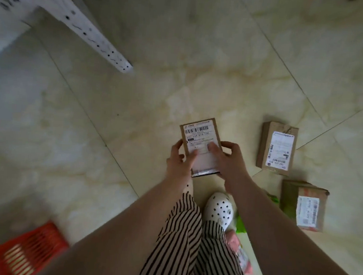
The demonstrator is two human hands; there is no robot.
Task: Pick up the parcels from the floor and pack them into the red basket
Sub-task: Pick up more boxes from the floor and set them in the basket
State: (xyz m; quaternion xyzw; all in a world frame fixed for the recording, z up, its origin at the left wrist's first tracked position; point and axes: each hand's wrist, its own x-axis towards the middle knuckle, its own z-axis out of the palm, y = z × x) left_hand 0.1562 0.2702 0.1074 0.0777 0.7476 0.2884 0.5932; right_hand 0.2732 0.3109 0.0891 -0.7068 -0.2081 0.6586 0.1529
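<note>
Above the pale tiled floor (135, 112), a small cardboard parcel (199, 138) with a white label is held in both hands: the left hand (180, 158) grips its left edge, the right hand (228, 157) its right. Right of it, two more parcels (277, 148) (304, 205) lie on the tiles. The red basket (22, 253) sits well off to its lower left.

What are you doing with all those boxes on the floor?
A person is tidying parcels into a basket. Both hands, the left hand and the right hand, hold one small cardboard parcel with its label facing up. Two more brown parcels, one and another, lie on the tiled floor to the right. The red basket sits at the lower left, only partly in view.
</note>
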